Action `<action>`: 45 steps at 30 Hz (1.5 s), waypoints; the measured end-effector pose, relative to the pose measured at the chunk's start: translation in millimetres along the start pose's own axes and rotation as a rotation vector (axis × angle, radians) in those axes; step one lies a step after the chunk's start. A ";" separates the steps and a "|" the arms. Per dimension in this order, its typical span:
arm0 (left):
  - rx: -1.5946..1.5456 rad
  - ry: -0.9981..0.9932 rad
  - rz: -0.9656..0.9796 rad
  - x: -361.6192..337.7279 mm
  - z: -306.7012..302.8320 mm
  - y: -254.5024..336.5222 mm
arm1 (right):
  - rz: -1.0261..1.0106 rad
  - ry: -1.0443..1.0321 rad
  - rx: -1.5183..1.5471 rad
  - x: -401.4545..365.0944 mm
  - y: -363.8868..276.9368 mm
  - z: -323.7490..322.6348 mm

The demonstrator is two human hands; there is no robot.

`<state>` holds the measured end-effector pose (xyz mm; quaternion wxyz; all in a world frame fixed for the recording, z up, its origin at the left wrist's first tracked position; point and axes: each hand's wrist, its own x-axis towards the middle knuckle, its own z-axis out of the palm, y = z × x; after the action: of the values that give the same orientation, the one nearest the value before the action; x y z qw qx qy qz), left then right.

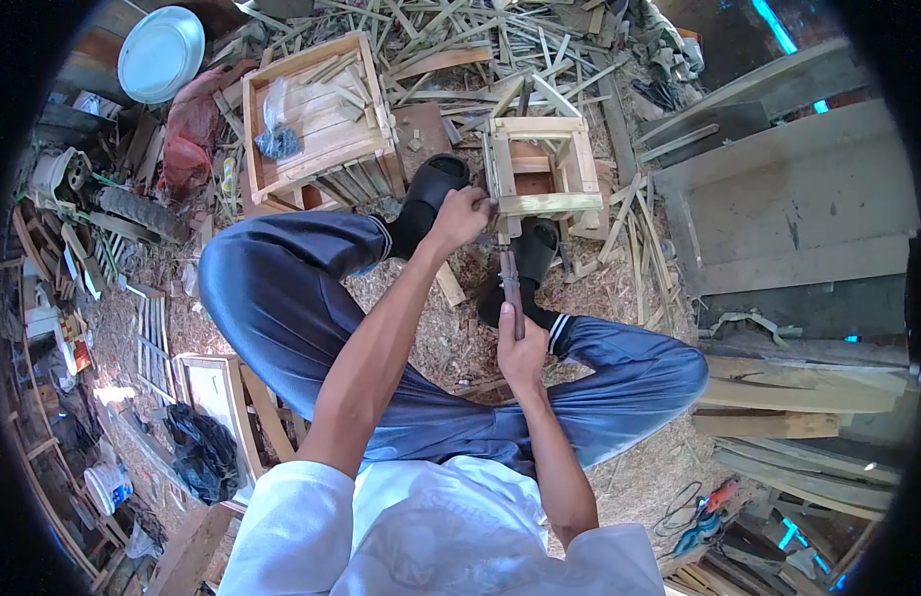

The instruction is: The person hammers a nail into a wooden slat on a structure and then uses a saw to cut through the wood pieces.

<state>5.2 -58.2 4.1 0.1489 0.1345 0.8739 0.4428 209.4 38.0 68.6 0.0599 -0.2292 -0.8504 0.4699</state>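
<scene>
A small wooden frame of pale slats stands in front of me, between and just beyond my feet. My left hand is closed, its fingertips pinched at the frame's near left corner. What it pinches, if anything, is too small to make out. In my right hand is a pair of pliers, gripped by the handles, with the jaws pointing away from me toward that same corner. The pliers' jaws look apart from the frame.
A wooden box holding offcuts and a plastic bag stands at the left. Scattered wood strips cover the far floor. Boards lean on the right. A black bag lies at the lower left, a cabled power tool at the lower right.
</scene>
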 end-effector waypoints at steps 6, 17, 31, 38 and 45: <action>-0.074 0.012 -0.024 1.8 3.3 1.1 | 0.022 -0.035 -0.025 19.7 -7.1 1.4; -0.085 -0.010 -0.106 4.2 13.9 -5.6 | -0.024 0.033 -0.016 8.1 -0.4 -0.1; -0.143 -0.025 -0.177 3.4 7.2 10.3 | 0.004 -0.013 -0.054 5.0 -1.7 -7.0; -0.038 -0.083 -0.269 4.4 -0.9 18.2 | -0.002 -0.032 -0.050 3.4 -7.0 -13.3; 0.125 -0.167 -0.395 6.8 -10.0 33.2 | -0.009 -0.001 -0.079 1.6 3.1 -8.5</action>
<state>-1.4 -44.1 35.8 0.2962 0.0059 0.8936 0.3373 211.7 46.7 70.6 0.0523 -0.2275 -0.8692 0.4358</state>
